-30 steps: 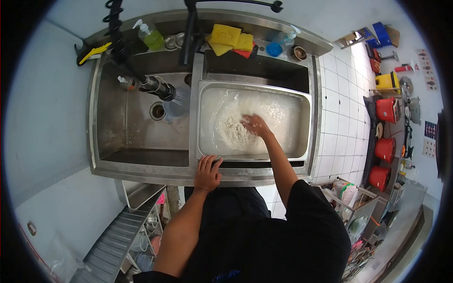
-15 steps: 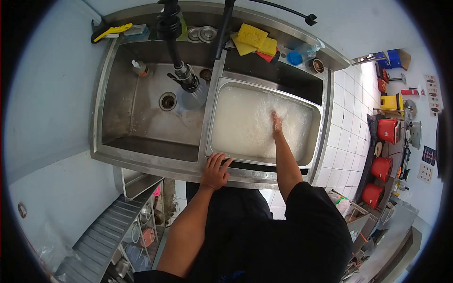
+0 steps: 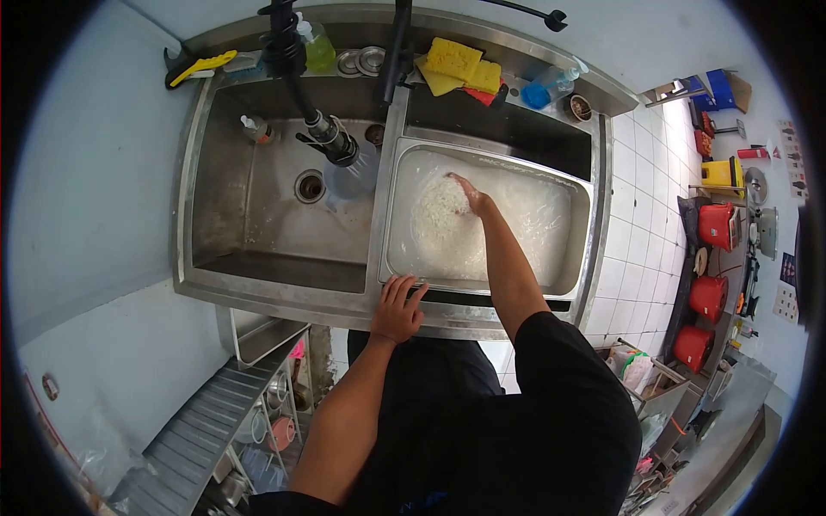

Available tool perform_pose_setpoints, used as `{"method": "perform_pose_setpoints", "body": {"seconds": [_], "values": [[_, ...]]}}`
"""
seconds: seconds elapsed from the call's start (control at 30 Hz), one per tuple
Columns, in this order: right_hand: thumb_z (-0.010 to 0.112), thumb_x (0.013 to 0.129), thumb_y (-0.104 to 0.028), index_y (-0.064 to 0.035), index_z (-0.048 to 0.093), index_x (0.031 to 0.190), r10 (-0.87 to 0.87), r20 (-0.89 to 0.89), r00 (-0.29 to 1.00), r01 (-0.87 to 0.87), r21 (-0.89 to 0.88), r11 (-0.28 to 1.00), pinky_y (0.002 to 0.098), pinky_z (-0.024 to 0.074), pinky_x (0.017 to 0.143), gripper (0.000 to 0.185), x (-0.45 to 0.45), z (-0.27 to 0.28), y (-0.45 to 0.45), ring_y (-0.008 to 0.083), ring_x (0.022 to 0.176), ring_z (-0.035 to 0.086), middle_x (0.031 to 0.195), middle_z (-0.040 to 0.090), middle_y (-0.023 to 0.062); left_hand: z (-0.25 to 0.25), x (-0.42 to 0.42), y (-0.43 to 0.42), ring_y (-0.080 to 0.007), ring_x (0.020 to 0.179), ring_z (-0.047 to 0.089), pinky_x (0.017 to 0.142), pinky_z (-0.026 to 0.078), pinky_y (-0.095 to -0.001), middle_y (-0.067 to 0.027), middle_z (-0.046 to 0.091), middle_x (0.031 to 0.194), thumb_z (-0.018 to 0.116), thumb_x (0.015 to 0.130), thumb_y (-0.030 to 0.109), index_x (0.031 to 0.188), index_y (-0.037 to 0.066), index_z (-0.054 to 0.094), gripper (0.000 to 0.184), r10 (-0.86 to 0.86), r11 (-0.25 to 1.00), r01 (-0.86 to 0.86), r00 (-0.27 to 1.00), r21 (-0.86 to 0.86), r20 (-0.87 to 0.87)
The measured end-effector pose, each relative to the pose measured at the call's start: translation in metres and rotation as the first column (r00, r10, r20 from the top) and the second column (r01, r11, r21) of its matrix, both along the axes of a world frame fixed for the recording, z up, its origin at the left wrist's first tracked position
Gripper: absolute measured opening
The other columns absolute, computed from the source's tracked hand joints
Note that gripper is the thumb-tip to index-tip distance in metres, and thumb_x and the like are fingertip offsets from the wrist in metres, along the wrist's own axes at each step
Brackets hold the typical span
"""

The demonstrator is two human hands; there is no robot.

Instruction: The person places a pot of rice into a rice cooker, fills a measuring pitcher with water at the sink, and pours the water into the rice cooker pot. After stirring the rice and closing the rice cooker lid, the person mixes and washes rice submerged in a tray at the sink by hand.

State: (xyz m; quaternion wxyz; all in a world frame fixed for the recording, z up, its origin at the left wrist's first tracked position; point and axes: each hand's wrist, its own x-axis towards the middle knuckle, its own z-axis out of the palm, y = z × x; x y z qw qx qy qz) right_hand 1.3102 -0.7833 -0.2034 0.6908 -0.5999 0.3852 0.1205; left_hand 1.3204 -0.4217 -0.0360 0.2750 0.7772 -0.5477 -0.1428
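A rectangular metal pan [image 3: 582, 258] sits over the right sink basin, holding cloudy water and white grains that look like rice [image 3: 443, 211]. My right hand [image 3: 467, 196] is partly in the water at the right edge of the heaped grains; its fingers are partly hidden, and what they hold is unclear. My left hand [image 3: 398, 308] rests on the pan's near left corner and the sink edge, fingers apart and holding nothing. In the left basin, a black spray faucet [image 3: 334, 142] runs water over a translucent container [image 3: 351, 176].
Yellow sponges [image 3: 454, 60], a green soap bottle [image 3: 319, 50] and a blue spray bottle [image 3: 547, 89] stand along the sink's back ledge. A small bottle [image 3: 256, 129] is in the left basin [image 3: 288, 219]. Red containers [image 3: 709, 298] line the far right.
My right hand has swept left and away from me through the water, and the grains now show heaped beside it. My left hand stays at the pan's corner. The view has shifted slightly.
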Motion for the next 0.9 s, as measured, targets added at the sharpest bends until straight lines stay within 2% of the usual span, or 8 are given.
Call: {"method": "perform_pose_setpoints", "body": {"seconds": [0.07,0.13,0.3,0.43,0.53,0.67,0.77,0.9], "values": [[0.052,0.082,-0.068,-0.0259,0.048,0.143,0.108,-0.051,0.993,-0.11,-0.03,0.994,0.0463,0.0473,0.094,0.074,0.012,-0.001,0.004,0.0266,0.131,0.044,0.143,0.048,0.0083,0.001,0.0,0.0,-0.0316,0.125,0.047,0.113,0.031,-0.0525,-0.0151,0.051,0.128,0.057,0.074,0.011,0.129,0.01,0.055,0.056,-0.007,1.0,0.007,1.0,0.002,0.005],[0.062,0.082,-0.059,-0.0209,0.043,0.146,0.078,-0.236,0.969,-0.033,0.188,0.982,0.0456,0.0415,0.106,0.077,0.038,0.047,0.015,0.0232,0.135,0.039,0.146,0.045,0.0058,-0.001,-0.001,0.003,-0.0298,0.128,0.044,0.115,0.029,-0.0506,-0.0139,0.05,0.131,0.058,0.076,0.014,0.13,0.011,0.055,0.054,-0.014,0.999,0.014,1.0,0.04,-0.002],[0.062,0.079,-0.066,-0.0241,0.053,0.138,0.682,-0.101,0.724,-0.686,-0.003,0.728,0.0438,0.0441,0.102,0.073,0.061,-0.03,0.009,0.0265,0.133,0.043,0.144,0.048,0.0102,0.001,-0.001,0.0,-0.0301,0.129,0.044,0.115,0.029,-0.0508,-0.0141,0.049,0.131,0.058,0.076,0.014,0.13,0.011,0.055,0.054,-0.014,0.998,0.014,1.0,0.059,-0.006],[0.068,0.075,-0.058,-0.0121,0.072,0.1,0.74,-0.363,0.567,-0.766,-0.563,0.311,0.0362,0.0535,0.071,0.052,0.066,0.046,0.059,0.0263,0.076,0.067,0.076,0.069,0.0079,0.003,-0.001,0.0,-0.0325,0.127,0.044,0.113,0.029,-0.053,-0.0154,0.05,0.129,0.059,0.074,0.012,0.13,0.01,0.055,0.057,-0.022,0.999,0.022,1.0,0.041,-0.014],[0.069,0.073,-0.056,-0.0132,0.071,0.099,0.78,-0.115,0.615,-0.575,-0.742,0.344,0.036,0.0538,0.072,0.05,0.047,0.063,0.06,0.0302,0.077,0.068,0.078,0.069,0.0113,0.004,-0.001,0.0,-0.0328,0.128,0.044,0.114,0.029,-0.0531,-0.0154,0.049,0.129,0.06,0.074,0.012,0.13,0.01,0.055,0.057,-0.037,0.998,0.038,0.999,0.043,-0.014],[0.06,0.082,-0.059,-0.0195,0.068,0.117,0.735,-0.413,0.537,-0.581,-0.813,-0.033,0.0446,0.0459,0.097,0.054,0.026,0.09,0.037,0.0281,0.115,0.059,0.12,0.065,0.0104,0.002,-0.002,-0.001,-0.0329,0.128,0.044,0.114,0.028,-0.0533,-0.0154,0.049,0.129,0.061,0.073,0.012,0.13,0.009,0.055,0.057,-0.038,0.998,0.039,0.999,0.047,-0.011],[0.05,0.086,-0.065,-0.0215,0.062,0.127,0.6,-0.586,0.544,-0.765,-0.641,0.068,0.0476,0.0393,0.105,0.061,0.017,0.097,0.019,0.0287,0.129,0.048,0.136,0.055,0.0109,0.003,-0.002,-0.002,-0.0328,0.128,0.044,0.114,0.028,-0.0531,-0.0154,0.049,0.129,0.061,0.073,0.013,0.129,0.009,0.055,0.057,-0.038,0.998,0.038,0.999,0.043,-0.004],[0.043,0.089,-0.068,-0.0217,0.058,0.132,0.465,-0.54,0.701,-0.64,-0.764,0.077,0.0472,0.0412,0.103,0.065,-0.017,0.088,-0.008,0.0271,0.128,0.05,0.141,0.051,0.0084,0.002,-0.002,-0.002,-0.033,0.128,0.044,0.114,0.028,-0.053,-0.0153,0.05,0.129,0.06,0.072,0.013,0.128,0.009,0.056,0.056,-0.035,0.998,0.035,0.999,0.049,0.005]]}}
